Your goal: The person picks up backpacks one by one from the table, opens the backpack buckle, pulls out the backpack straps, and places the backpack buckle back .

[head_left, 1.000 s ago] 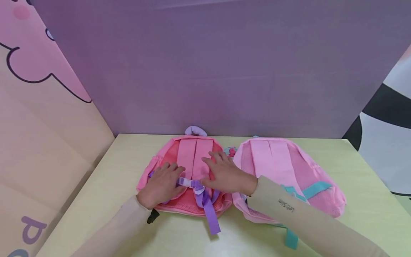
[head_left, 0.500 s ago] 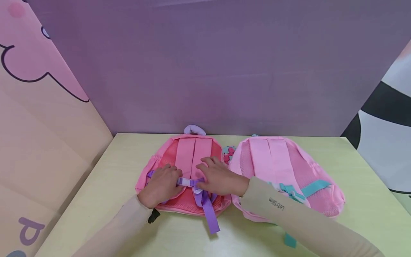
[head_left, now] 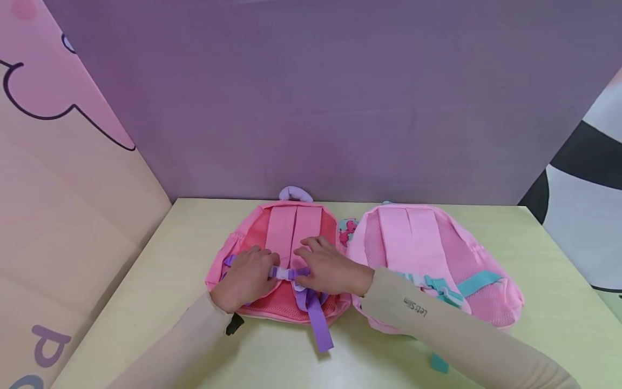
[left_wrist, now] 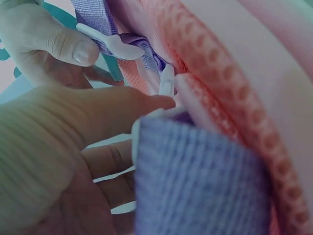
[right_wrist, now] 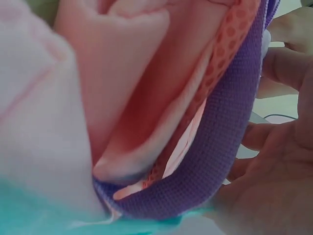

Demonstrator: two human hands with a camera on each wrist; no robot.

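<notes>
The coral backpack (head_left: pixel 281 229) lies on the table (head_left: pixel 194 237), well in from the left edge, a paler backpack (head_left: pixel 423 243) just beside; handle (head_left: pixel 295 193) toward the purple wall (head_left: pixel 340 108), long axis front-to-back. Left hand (head_left: pixel 248 275) pinches the white buckle (head_left: pixel 283 273); right hand's (head_left: pixel 330 267) grip is unclear.

Purple wall (head_left: pixel 316 108): straight ahead of you, plain, faintly creased.
Left panel (head_left: pixel 73 216): beige, with a pink cartoon shape (head_left: pixel 53 81) (dark-outlined, running out of your view) and purple lettering (head_left: pixel 51 335) low down.
Right panel (head_left: pixel 578 194): black and white, curved patches.
Table (head_left: pixel 155 275): pale yellowish, back edge along the wall.
Light: soft sheen on the table near you.
</notes>
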